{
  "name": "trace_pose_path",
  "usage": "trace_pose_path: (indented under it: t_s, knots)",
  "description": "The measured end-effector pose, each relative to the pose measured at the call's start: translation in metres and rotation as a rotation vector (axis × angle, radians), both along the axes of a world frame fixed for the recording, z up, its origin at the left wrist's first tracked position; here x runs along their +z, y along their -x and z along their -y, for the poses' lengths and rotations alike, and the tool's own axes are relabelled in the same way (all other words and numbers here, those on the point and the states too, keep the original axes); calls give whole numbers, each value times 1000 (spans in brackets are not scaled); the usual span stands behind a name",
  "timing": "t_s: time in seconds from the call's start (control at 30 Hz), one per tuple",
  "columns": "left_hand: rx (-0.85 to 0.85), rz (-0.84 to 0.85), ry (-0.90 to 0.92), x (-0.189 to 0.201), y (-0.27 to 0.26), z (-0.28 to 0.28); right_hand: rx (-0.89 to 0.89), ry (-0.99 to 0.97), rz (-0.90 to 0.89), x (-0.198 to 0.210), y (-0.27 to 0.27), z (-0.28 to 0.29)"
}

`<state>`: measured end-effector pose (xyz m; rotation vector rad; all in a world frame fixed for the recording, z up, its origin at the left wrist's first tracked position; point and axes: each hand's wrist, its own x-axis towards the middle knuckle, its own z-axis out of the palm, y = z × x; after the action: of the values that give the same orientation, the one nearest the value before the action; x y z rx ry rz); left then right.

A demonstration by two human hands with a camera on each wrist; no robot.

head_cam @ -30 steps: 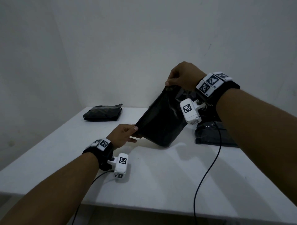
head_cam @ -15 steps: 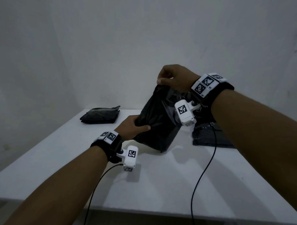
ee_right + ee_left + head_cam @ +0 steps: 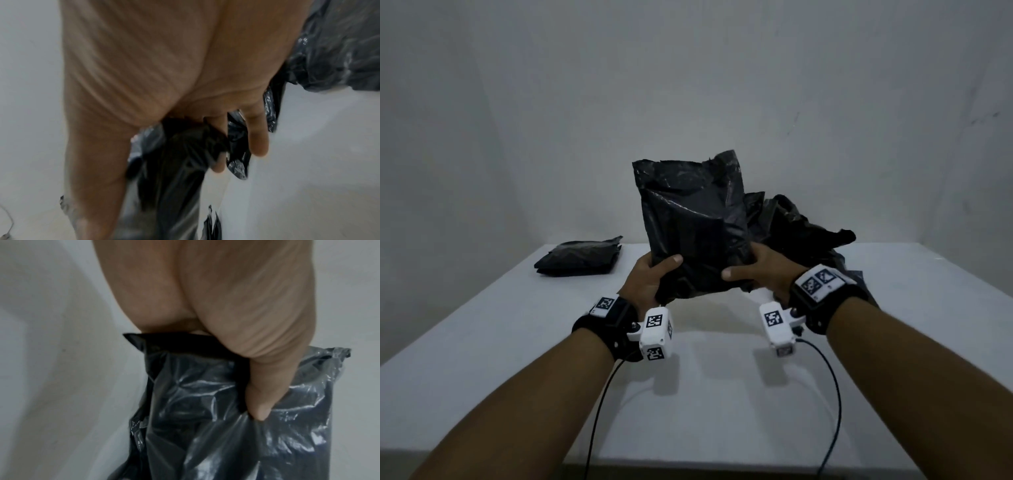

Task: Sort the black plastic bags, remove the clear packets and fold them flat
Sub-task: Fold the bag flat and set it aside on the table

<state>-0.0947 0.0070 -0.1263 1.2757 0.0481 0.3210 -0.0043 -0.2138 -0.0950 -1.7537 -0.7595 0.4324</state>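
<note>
A black plastic bag [image 3: 693, 226] stands upright above the white table [image 3: 709, 394], held by its lower end in both hands. My left hand [image 3: 654, 277] grips its lower left corner, thumb across the front. My right hand [image 3: 760, 270] grips the lower right corner. In the left wrist view my left hand [image 3: 242, 344] pinches the glossy bag [image 3: 236, 426], thumb pressed into the film. In the right wrist view my right hand [image 3: 185, 97] has fingers curled into bunched black film [image 3: 185, 154]. No clear packet shows.
A folded stack of black bags [image 3: 580, 257] lies at the table's far left. A crumpled heap of black bags [image 3: 804, 233] sits behind my right hand at the far right. Two cables [image 3: 828, 394] trail from the wrist cameras over the near table edge. Walls close in behind.
My right hand dropped from the bag's top to its lower right corner. The bag now stands upright between both hands, nearer the table's middle; the left hand shifted its grip.
</note>
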Motion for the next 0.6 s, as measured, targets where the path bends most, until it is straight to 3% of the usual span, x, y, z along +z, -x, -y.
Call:
trace_pose_path:
  t_s: [0.13,0.2,0.27,0.33,0.4,0.5,0.6]
  knots:
    - [-39,26,-82,8,-1,2,-52,-42,35,-10,-1,-1]
    - [73,84,-118,26,-2,-4,-92,8,102,-11,-4,2]
    - [297,226,-174,52,-2,-13,-131,73,192,-12,-8,5]
    - [508,360,-363,81,-2,-18,-146,123,262,-17,-13,7]
    - [588,396,-677,108,0,-14,-155,168,343,-23,-16,6]
    - [456,309,-1051,130,-1,-2,-171,203,417,-27,-19,1]
    - [385,213,-1135,127,-4,7,-182,200,434,-27,-18,-2]
